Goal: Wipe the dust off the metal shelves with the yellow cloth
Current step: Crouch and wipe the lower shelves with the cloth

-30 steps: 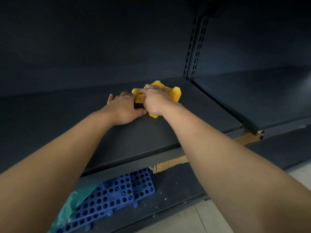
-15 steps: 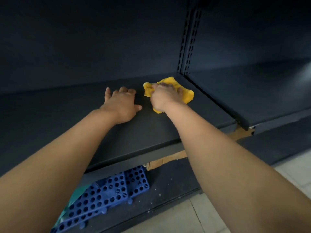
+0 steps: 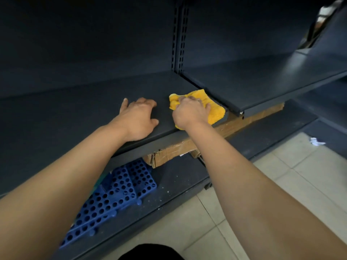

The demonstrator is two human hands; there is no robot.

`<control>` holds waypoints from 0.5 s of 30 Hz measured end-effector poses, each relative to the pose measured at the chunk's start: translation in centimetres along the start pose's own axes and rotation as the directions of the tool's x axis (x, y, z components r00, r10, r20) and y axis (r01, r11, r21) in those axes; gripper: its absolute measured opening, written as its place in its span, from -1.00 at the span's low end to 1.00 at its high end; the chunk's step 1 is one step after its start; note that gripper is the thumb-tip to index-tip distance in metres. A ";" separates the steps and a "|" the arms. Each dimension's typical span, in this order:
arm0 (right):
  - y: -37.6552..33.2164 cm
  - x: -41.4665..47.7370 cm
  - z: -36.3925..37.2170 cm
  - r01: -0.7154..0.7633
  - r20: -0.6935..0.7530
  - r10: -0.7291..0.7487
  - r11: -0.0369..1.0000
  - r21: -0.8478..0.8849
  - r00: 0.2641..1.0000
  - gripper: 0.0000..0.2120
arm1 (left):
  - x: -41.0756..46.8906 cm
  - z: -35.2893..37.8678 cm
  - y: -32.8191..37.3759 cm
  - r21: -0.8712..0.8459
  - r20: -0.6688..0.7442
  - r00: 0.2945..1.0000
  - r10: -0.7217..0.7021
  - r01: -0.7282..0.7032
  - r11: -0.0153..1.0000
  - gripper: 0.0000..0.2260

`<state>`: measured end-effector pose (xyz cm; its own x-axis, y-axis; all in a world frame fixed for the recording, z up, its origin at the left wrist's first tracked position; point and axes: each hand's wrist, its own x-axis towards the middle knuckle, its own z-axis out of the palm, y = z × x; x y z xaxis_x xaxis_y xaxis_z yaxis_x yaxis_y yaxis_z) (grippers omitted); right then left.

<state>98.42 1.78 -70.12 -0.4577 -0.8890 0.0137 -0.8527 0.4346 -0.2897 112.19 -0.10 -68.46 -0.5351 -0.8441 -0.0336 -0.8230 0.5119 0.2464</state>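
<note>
My right hand (image 3: pixel 189 114) grips the bunched yellow cloth (image 3: pixel 215 111) and presses it on the dark metal shelf (image 3: pixel 75 117), at the shelf's right front corner. Part of the cloth hangs over the front edge under my wrist. My left hand (image 3: pixel 139 117) rests palm down on the same shelf just left of the cloth, fingers spread and holding nothing. A second dark shelf (image 3: pixel 262 81) adjoins on the right, a little higher.
A slotted upright post (image 3: pixel 179 38) divides the two bays. Below lie a brown cardboard piece (image 3: pixel 234 126), blue perforated plastic panels (image 3: pixel 116 192) on the dusty bottom shelf, and a tiled floor (image 3: pixel 262 184) with a white paper scrap (image 3: pixel 316 141).
My right hand has dragged the cloth rightward and toward the front edge of the shelf. My left hand let go of the cloth and stays flat on the shelf.
</note>
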 end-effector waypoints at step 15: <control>-7.8 -9.7 1.7 0.392 -0.023 -0.394 0.903 0.179 0.919 -0.55 | -9.6 -3.7 -7.1 -0.089 -0.167 0.986 -0.028 0.014 0.996 -0.58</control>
<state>109.96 6.78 -69.63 -0.0902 -0.9847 0.1492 -0.9040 0.0181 -0.4271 123.89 3.74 -66.32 -0.4721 -0.8731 0.1216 -0.8099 0.4841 0.3313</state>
